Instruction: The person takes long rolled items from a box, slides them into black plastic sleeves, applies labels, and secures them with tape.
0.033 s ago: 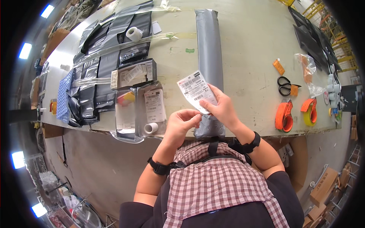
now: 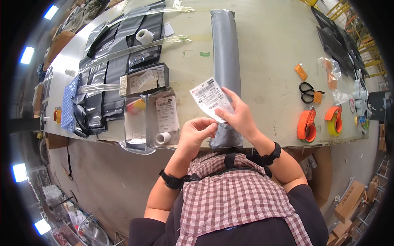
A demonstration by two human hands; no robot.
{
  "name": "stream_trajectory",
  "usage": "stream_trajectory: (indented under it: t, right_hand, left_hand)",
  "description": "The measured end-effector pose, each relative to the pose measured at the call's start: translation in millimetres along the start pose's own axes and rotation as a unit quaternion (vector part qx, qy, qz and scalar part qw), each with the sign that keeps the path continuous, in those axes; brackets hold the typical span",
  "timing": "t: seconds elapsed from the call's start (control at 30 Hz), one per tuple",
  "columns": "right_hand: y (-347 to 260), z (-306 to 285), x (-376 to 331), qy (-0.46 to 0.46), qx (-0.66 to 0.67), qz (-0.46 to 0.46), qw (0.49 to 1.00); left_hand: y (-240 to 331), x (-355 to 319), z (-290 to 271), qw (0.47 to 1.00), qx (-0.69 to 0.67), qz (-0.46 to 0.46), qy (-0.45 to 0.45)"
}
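A white printed shipping label [image 2: 211, 97] is held up over the near part of a long grey plastic-wrapped parcel [image 2: 225, 49]. My right hand [image 2: 240, 117] grips the label's right side, thumb on its printed face. Closed in a pinch, my left hand [image 2: 198, 133] has its fingertips at the label's bottom corner; what lies between them is mostly hidden. The parcel lies lengthwise on the table, reaching from near my waist toward the far side.
To the left lie black plastic bags [image 2: 117, 61], a tape roll [image 2: 144, 37], an open box of labels [image 2: 144, 80] and a clear tray [image 2: 135, 123]. Rightward are black scissors [image 2: 307, 93], an orange tape dispenser [image 2: 306, 125] and a yellow-orange one [image 2: 334, 121]. The table edge [image 2: 271, 146] runs before me.
The label's upper end has tipped slightly down and to the left. Both hands stay in nearly the same place.
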State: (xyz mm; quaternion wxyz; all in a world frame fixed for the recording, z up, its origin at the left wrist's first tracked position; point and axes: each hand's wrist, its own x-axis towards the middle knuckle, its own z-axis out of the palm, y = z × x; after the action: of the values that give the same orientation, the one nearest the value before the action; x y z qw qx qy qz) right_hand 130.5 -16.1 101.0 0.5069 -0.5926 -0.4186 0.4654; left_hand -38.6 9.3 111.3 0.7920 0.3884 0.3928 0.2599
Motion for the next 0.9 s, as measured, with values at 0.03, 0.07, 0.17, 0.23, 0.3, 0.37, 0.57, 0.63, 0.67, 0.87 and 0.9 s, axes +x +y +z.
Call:
stream_trajectory:
  t: [0.03,0.07,0.17,0.23,0.3,0.37,0.57,0.63,0.67,0.87,0.9]
  right_hand:
    - [1.6,-0.3,-0.8,0.006,-0.035,-0.017,0.999]
    - [0.7,0.0,-1.3,0.007,-0.034,-0.016,0.999]
    - [-1.9,-0.2,-2.7,0.111,-0.411,-0.308,0.851]
    - [0.2,-6.4,-10.8,0.006,-0.208,-0.34,0.917]
    - [-12.9,-3.5,-28.5,-0.071,-0.068,-0.117,0.988]
    - [-17.1,-2.4,-32.2,-0.043,-0.01,-0.115,0.992]
    - [-8.1,-9.0,-29.3,-0.082,0.104,0.014,0.991]
    - [-6.3,-19.3,-26.8,-0.093,0.115,0.065,0.987]
    - [-5.3,-28.7,-23.9,-0.104,0.127,0.115,0.98]
    - [-16.5,-143.0,16.5,0.089,0.129,0.096,0.983]
    - [-19.7,-143.9,25.9,0.092,0.128,0.094,0.983]
  left_hand:
    - [-0.6,0.0,0.4,1.0,0.001,0.007,0.002]
    - [-1.1,0.0,0.9,1.0,0.003,0.013,0.005]
    - [-0.6,0.9,0.0,1.0,0.003,0.012,0.006]
    - [-1.0,2.2,-0.3,1.0,0.003,0.014,0.002]
    - [-1.1,1.1,-1.7,1.0,0.001,0.016,0.002]
    - [1.6,2.3,2.3,1.0,0.016,0.005,-0.001]
    - [5.7,1.3,10.1,0.999,0.037,0.026,-0.012]
    - [3.1,-1.8,8.0,0.997,0.067,0.034,-0.003]
    - [0.1,-4.3,5.7,0.994,0.098,0.041,0.009]
    - [-48.0,-97.0,-104.2,0.993,-0.004,-0.089,0.077]
    - [-55.2,-122.7,-115.2,0.984,-0.021,-0.135,0.111]
